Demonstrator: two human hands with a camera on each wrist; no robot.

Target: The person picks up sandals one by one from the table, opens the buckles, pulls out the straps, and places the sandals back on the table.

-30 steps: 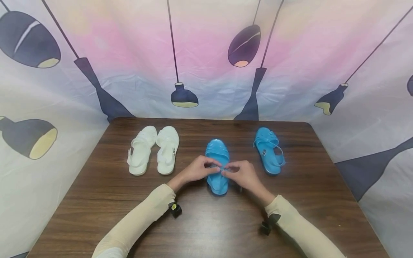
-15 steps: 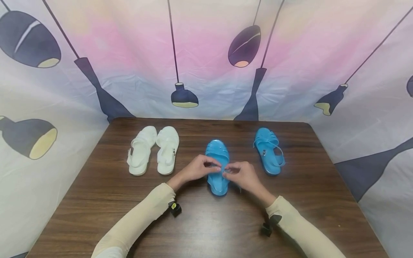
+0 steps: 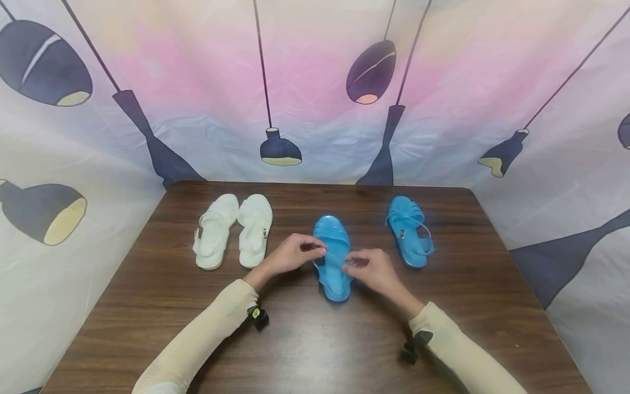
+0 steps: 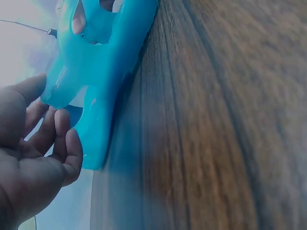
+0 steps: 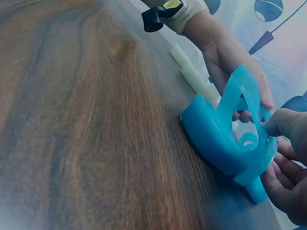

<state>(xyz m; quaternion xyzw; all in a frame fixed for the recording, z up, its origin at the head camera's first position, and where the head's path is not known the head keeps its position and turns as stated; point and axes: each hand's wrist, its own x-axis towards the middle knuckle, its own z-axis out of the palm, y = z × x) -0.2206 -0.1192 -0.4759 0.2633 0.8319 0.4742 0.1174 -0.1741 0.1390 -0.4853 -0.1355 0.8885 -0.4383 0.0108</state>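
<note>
A blue jelly sandal [image 3: 337, 273] lies at mid-table between both hands, toe pointing to the far side. At its left edge my left hand [image 3: 294, 254] has thumb and index finger at the side piece, pinching it in the left wrist view. On the other side my right hand [image 3: 371, 269] pinches the thin ankle strap [image 5: 261, 132] near its end, the thumb on top and the other fingers underneath. The fingers cover the strap end and buckle area. To the right lies a second blue sandal [image 3: 413, 253], its strap looped round the heel.
Two white sandals [image 3: 211, 253] stand side by side at the back left, toes away. The brown wooden table [image 3: 315, 350] has its far edge against a curtain [image 3: 325, 65] printed with lamps. Small black wrist cameras [image 3: 258, 316] are strapped to both sleeves.
My left hand has moved left, away from the right hand, to the sandal's left edge. The fingertips, close together over the sandal before, are now apart. My right hand has shifted slightly right.
</note>
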